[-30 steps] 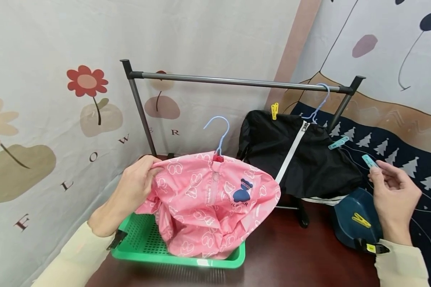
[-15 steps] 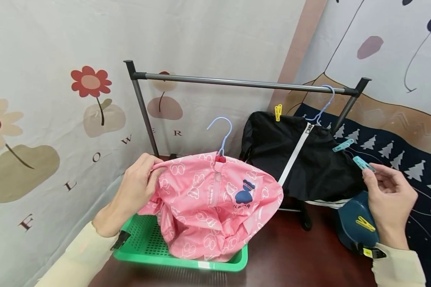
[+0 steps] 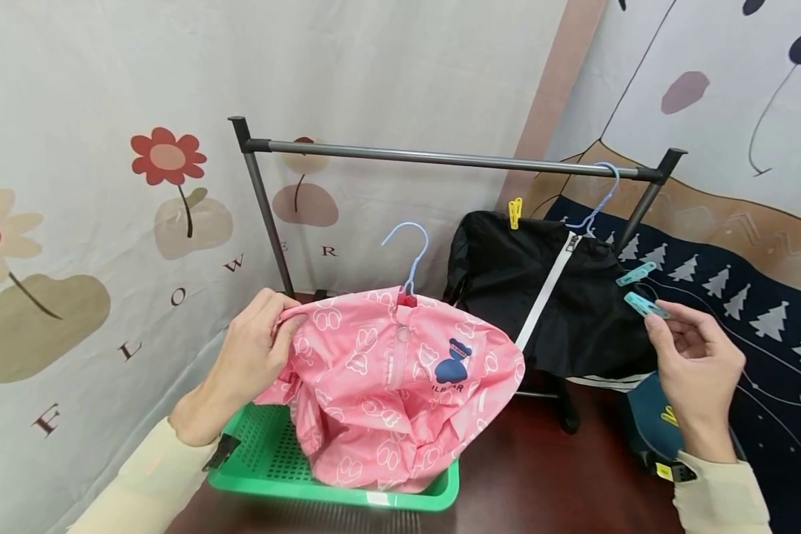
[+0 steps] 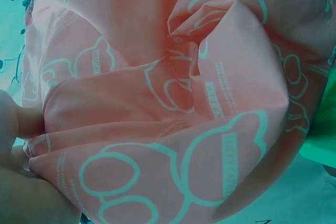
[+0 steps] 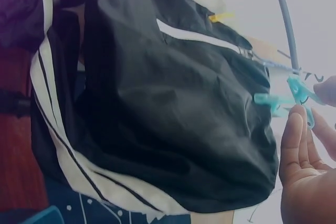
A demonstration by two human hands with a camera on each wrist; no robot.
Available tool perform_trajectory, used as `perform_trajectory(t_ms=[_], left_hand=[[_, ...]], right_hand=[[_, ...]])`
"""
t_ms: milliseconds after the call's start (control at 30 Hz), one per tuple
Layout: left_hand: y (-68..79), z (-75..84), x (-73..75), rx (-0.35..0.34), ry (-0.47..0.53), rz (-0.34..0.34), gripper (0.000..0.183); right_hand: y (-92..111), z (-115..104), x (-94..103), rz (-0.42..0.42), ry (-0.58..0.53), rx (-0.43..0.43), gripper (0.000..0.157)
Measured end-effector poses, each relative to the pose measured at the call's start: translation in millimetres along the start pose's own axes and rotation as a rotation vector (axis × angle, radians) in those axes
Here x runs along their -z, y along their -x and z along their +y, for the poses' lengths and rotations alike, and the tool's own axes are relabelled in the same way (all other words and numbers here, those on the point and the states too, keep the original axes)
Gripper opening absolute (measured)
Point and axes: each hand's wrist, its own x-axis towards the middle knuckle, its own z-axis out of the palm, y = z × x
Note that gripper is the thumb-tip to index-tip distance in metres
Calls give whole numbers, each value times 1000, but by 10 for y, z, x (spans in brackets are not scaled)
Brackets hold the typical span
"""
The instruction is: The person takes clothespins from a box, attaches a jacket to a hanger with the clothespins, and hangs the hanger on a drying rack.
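A pink jacket [image 3: 374, 386] with white bear outlines hangs over a blue hanger [image 3: 419, 259] whose hook stands free. My left hand [image 3: 250, 352] pinches the jacket at its left shoulder; the left wrist view shows the gathered fabric [image 4: 131, 103] close up. My right hand [image 3: 697, 371] pinches a light-blue clothespin [image 3: 643, 304] between thumb and fingers, just in front of the black jacket [image 3: 507, 282]. That jacket hangs from the rod on a second blue hanger [image 3: 604, 196]. A yellow clothespin [image 3: 515, 213] and another light-blue clothespin [image 3: 635, 274] sit on its shoulders.
A grey metal rack [image 3: 407, 155] spans the back. Under the pink jacket stands a green basket [image 3: 260, 437] on the dark red table [image 3: 521, 475]. Behind my right wrist is a dark blue container [image 3: 647, 415] with a yellow clothespin [image 3: 669, 417] in it.
My right hand has moved left with the light-blue clothespin, closer to the black jacket's right shoulder. My left hand keeps its grip on the pink jacket.
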Motion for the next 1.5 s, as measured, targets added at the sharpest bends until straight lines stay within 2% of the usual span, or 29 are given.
perform_trajectory(t_ms=[300, 633, 1033, 1267, 1500], left_hand=[[16, -2, 17, 15, 26, 8, 12], [0, 2, 26, 37, 47, 1, 11], [2, -4, 39, 33, 59, 3, 11], [24, -28, 25, 33, 58, 8, 12], [15, -49, 6, 27, 68, 5, 13]], right_hand=[[81, -67, -117, -87, -8, 26, 30], [151, -242, -295, -178, -38, 82, 33], [254, -360, -539, -290, -133, 156, 41], [309, -444, -662, -378, -138, 129, 45], [334, -525, -768, -412, -143, 171, 50]])
